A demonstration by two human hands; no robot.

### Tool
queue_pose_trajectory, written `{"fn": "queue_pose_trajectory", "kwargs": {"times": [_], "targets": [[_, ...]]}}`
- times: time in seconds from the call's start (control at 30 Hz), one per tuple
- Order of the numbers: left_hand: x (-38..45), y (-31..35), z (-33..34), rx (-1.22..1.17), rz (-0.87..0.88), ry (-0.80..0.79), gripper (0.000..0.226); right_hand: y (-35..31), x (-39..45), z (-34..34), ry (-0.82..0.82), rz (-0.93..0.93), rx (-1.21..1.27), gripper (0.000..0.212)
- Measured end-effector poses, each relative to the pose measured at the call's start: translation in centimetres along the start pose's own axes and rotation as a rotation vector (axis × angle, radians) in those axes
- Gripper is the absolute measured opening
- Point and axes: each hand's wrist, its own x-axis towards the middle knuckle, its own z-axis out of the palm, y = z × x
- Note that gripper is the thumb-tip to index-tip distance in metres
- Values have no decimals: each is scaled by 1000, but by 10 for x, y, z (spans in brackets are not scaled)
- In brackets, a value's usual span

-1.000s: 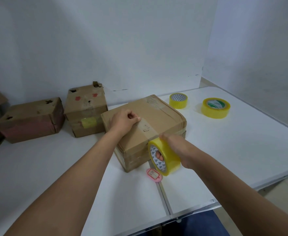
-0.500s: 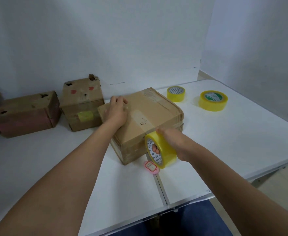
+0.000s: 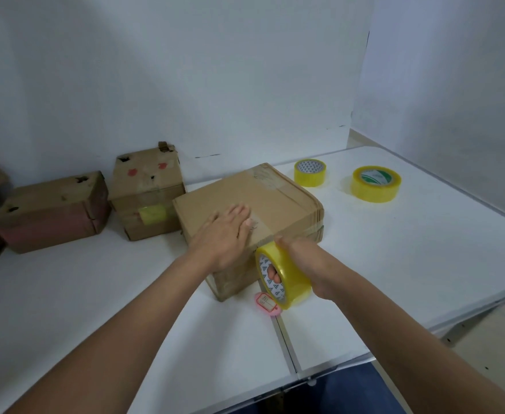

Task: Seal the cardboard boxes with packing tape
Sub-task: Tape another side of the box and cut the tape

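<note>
Flattening is the change noted: a second ago the left hand (image 3: 226, 234) sat as a loose fist on the top of the nearest cardboard box (image 3: 275, 201); now its fingers lie straight and together, palm down, pressing on the pale strip of tape that runs across the lid toward the near edge. The box stands at mid-table, in the same place as before. Judgement: the strip is being smoothed onto the lid while the roll is kept taut, so this pass is nearly laid and cutting or tearing is the step outstanding.

Left of that box, two worn boxes stand against the wall: a low reddish box (image 3: 51, 210) and a taller box with red marks (image 3: 148, 192) on its top and a yellow tape patch on its front. No writing on either can be read.

At the box's near corner the right hand (image 3: 314, 261) grips the yellow tape roll (image 3: 284, 276), fingers through the core and thumb over the rim, as it did in both earlier frames. The core carries a repeated triangle pattern; no brand name is legible. A small pink tag (image 3: 266, 303) lies on the white table (image 3: 424, 264) just below the roll; its marks are too small to read.

Further right, two spare rolls lie flat: a small roll (image 3: 310, 173) with the same triangle print, and a larger roll (image 3: 376, 183) with a green-and-white core label, text unreadable.
</note>
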Motion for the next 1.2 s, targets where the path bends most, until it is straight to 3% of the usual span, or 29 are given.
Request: {"fn": "queue_pose_trajectory", "kwargs": {"times": [0.37, 0.47, 0.63, 0.87, 1.2], "targets": [[11, -28, -7, -12, 159, -48, 55, 4, 0, 20, -20, -33, 80, 43], [7, -19, -11, 87, 149, 12, 55, 7, -4, 19, -3, -2, 141, 43], [-6, -2, -4, -99, 103, -31, 53, 6, -12, 17, -49, 76, 191, 39], [-8, -2, 3, -64, 80, -25, 53, 8, -13, 20, -25, -70, 43, 34], [-10, 0, 1, -21, 76, -15, 53, 22, -14, 23, -44, -6, 154, 39]]}}
